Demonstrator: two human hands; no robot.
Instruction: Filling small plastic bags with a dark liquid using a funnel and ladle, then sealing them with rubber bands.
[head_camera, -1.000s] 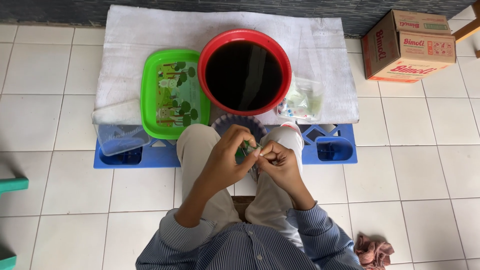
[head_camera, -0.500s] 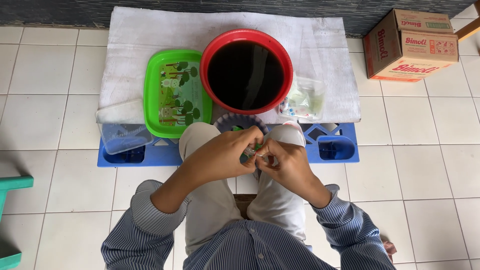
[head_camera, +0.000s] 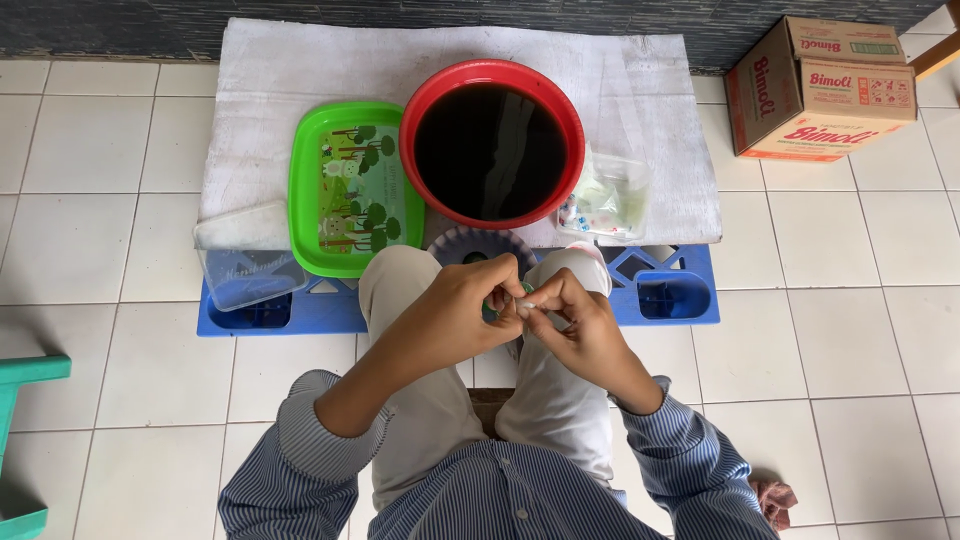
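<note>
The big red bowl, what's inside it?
The red bowl is filled nearly to the rim with a very dark liquid. Anything lying under the surface is hidden, so the bottom cannot be seen.

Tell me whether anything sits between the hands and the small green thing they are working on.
Nothing visible does. The left hand and the right hand both pinch the small green thing directly with their fingertips, above the person's knees. The red basin and green tray lie farther away, beyond the hands.
</note>
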